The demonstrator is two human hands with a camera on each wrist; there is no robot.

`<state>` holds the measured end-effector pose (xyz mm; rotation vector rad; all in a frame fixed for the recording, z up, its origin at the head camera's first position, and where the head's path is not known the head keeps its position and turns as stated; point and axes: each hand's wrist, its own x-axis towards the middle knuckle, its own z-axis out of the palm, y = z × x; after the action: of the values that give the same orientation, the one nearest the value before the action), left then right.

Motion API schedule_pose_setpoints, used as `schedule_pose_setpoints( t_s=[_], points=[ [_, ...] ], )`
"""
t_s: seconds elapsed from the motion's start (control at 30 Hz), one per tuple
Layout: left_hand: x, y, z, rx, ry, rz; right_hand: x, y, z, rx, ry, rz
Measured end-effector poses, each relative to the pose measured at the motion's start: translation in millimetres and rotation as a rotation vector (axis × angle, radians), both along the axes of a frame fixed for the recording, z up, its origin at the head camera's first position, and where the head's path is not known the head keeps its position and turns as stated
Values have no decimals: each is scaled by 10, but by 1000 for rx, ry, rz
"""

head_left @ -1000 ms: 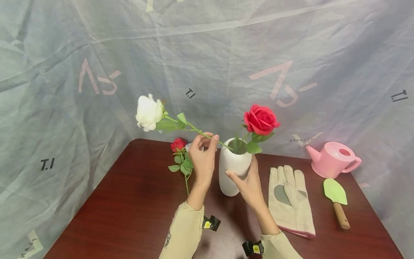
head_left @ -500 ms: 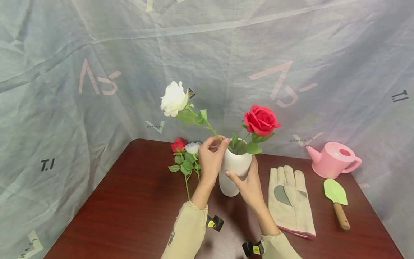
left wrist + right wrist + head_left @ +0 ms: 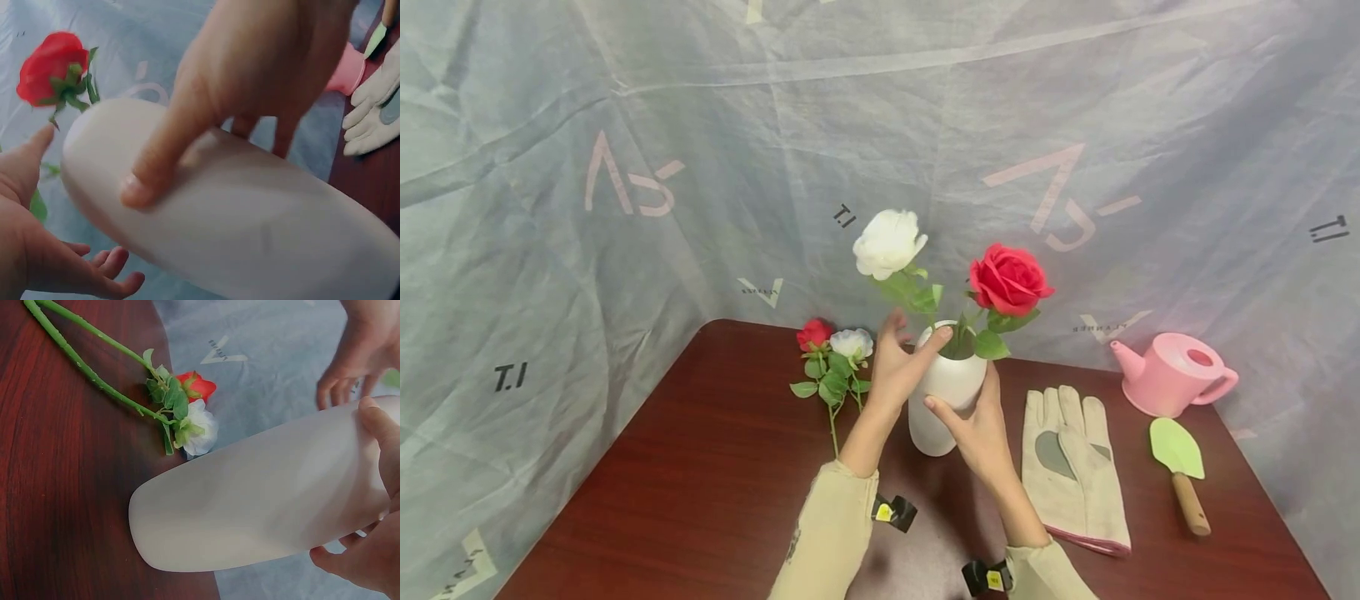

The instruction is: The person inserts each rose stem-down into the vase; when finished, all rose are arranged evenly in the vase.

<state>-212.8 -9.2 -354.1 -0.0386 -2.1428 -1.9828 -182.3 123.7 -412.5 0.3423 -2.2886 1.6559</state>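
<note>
1. Vase (image 3: 953, 379), white, between both hands, toward the far part of the table (image 3: 700, 500)
2. Right hand (image 3: 981, 429) grips its side, thumb in front, fingers wrapped round
3. Left hand (image 3: 897, 371) beside the rim, fingers loosely spread
4. White rose (image 3: 889, 243) rises at the mouth, stem's lower end hidden; red rose (image 3: 1010, 279) leans right
5. Pair of roses (image 3: 835, 386) lies left; glove (image 3: 1075, 467), trowel (image 3: 1180, 450), watering can (image 3: 1168, 379) right

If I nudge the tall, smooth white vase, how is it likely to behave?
The tall, smooth white vase may tip easily, being tall and narrower toward its base. The large red rose with green leaves leans out past its rim, so could pull it that way. Its smooth, rounded sides might slip if the right hand loosened.
</note>
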Motion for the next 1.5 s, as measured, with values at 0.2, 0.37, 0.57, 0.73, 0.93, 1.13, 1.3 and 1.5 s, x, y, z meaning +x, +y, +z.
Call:
schedule_pose_setpoints(
  t_s=[0.2,0.37,0.57,0.73,0.93,1.13,1.3,1.5],
  points=[
    [69,-91,-196,101,-8,-45,-66,5,-82,-20,56,-16],
    [44,-119,-237,201,116,-15,-73,1,-71,-16,66,-25],
    [-48,-68,-96,193,200,21,-72,2,-76,-1,61,-28],
    [-122,33,46,192,207,114,-64,6,-83,5,64,-27],
    [-140,94,72,233,180,89,-31,-5,-47,3,57,-19],
    [-102,44,-8,197,23,39,151,-76,240,5,16,-6],
    [-44,-34,-126,228,-70,-56,129,-65,217,3,28,-11],
    [85,-277,-462,233,-17,39,-26,-10,-22,-5,35,-22]
  ],
)
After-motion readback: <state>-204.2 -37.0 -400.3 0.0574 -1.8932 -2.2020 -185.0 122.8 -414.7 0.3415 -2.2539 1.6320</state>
